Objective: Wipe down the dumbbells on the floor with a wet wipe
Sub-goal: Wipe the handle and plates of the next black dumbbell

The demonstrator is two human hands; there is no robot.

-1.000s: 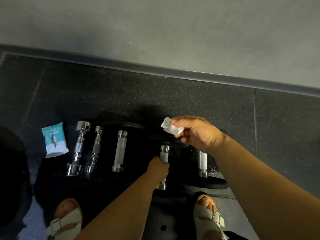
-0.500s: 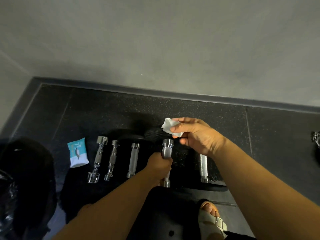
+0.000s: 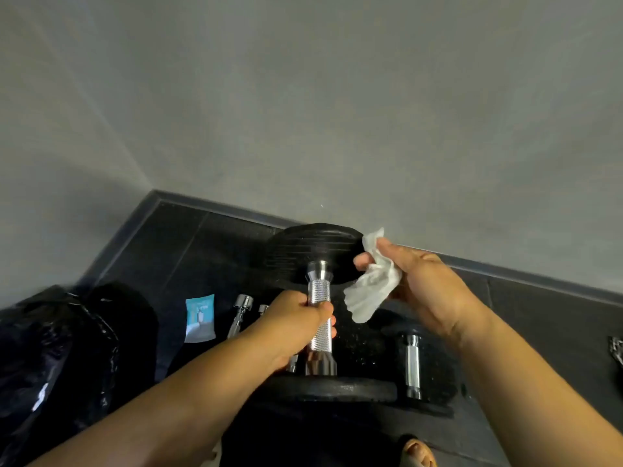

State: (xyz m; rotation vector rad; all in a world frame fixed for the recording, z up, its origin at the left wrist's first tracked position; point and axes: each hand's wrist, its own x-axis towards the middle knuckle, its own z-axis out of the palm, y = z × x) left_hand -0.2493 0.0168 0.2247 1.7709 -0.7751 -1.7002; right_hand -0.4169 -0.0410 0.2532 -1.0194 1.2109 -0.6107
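We note the left grip (image 3: 296, 328) closed round the knurled chrome handle of a black dumbbell (image 3: 319, 294). The right grip (image 3: 428, 291) pinches a crumpled white wipe (image 3: 372, 291), held just right of that handle and beside the far weight. We cannot tell whether wipe and metal touch. 1 more black dumbbell (image 3: 413, 362) lies on the dark speckled floor (image 3: 202, 251) to the right. Left of the held dumbbell are 2 slim chrome bars (image 3: 241, 311), partly hidden, then a teal wipe pack (image 3: 200, 318) and a glossy black bag (image 3: 50, 365). A grey wall (image 3: 337, 112) meets the floor at a dark skirting.
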